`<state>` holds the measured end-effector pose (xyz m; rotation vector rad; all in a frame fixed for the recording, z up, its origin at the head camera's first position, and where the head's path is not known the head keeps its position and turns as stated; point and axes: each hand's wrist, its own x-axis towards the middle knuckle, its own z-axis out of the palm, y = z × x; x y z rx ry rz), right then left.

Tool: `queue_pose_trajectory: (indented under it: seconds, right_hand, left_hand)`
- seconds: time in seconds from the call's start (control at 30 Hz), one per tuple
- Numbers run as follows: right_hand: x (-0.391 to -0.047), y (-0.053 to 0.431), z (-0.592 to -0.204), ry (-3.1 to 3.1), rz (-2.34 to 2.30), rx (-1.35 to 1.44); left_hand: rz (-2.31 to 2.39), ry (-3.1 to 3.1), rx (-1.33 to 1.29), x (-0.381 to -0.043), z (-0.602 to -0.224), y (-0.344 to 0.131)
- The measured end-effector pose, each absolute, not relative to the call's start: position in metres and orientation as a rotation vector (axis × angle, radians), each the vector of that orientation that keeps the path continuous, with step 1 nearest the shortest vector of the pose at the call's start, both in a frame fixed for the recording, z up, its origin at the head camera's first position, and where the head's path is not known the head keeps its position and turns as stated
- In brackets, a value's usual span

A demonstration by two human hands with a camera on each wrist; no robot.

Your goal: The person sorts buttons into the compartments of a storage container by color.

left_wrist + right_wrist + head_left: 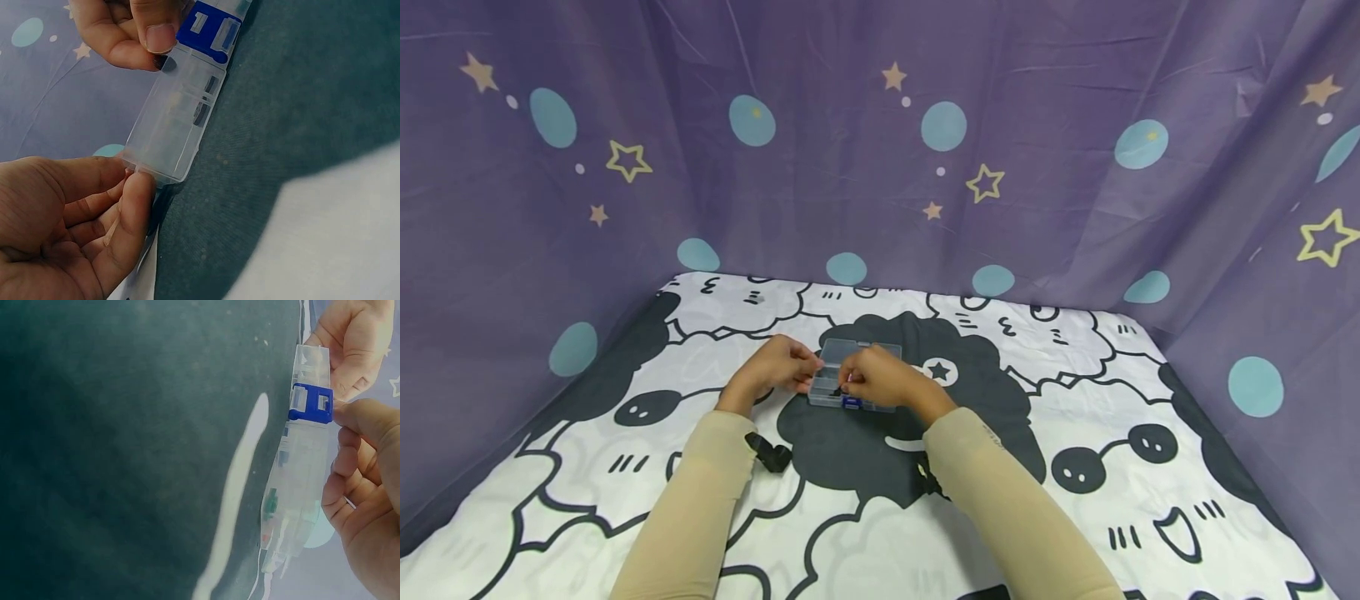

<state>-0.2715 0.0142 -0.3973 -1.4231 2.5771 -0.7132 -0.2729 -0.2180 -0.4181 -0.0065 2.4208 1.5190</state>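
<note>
A clear plastic compartment box (pixel 822 400) lies with its lid (pixel 841 350) raised at the back and a blue latch (pixel 851 402) on its front. My left hand (pixel 778 364) pinches the box's left end between thumb and fingers, as the left wrist view shows. Over the compartments is my right hand (pixel 876 375), its thumb and fingertip pinching a small black piece (pixel 159 61) at the box's top edge. Through the front wall show small dark parts (pixel 201 112) and, towards the right end, a green part (pixel 270 503).
The box stands on a cloth (pixel 722 367) printed with black and white cartoon sheep. Behind and at both sides hangs a purple curtain (pixel 850 192) with stars and blue dots. A black device (pixel 769 454) sits at the left wrist.
</note>
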Motion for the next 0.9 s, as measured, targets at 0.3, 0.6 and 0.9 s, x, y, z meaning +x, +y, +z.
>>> queue_pose_trajectory:
  seconds: [0.3, 0.6, 0.9]
  right_hand:
    - [-0.269, 0.020, -0.396, 2.589, -0.740, -1.410]
    - [-0.267, 0.036, -0.393, 2.603, -0.777, -1.393]
    - [-0.264, 0.055, -0.389, 2.633, -0.779, -1.339]
  left_hand:
    - [1.541, 2.410, 0.023, -0.272, -0.418, -0.215]
    - [1.533, 2.416, 0.012, -0.271, -0.419, -0.213]
    - [1.534, 2.429, 0.023, -0.272, -0.418, -0.217]
